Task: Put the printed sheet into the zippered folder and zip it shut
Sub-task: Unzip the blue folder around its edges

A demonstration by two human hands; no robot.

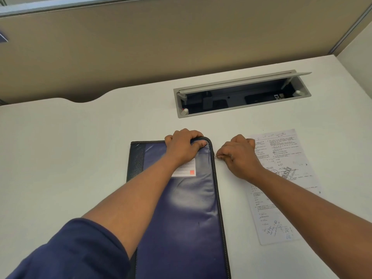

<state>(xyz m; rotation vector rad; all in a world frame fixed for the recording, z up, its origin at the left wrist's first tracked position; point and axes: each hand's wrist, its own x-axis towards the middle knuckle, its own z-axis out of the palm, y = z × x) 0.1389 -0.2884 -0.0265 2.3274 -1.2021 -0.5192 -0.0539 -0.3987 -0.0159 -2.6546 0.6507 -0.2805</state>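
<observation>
A dark blue zippered folder (187,214) lies flat on the white desk, its black spine to the left and a white label partly under my forearm. My left hand (184,147) grips the folder's far right corner, fingers curled over the edge. My right hand (240,156) pinches the small metal zipper pull (215,156) on the folder's right edge, near the top corner. The printed sheet (281,178) lies flat on the desk to the right of the folder, partly under my right forearm.
An open cable tray (241,97) with a raised grey lid is sunk into the white desk (80,148) beyond the folder. A beige partition wall (161,47) stands behind the desk. The desk's back edge has a curved cutout at the left.
</observation>
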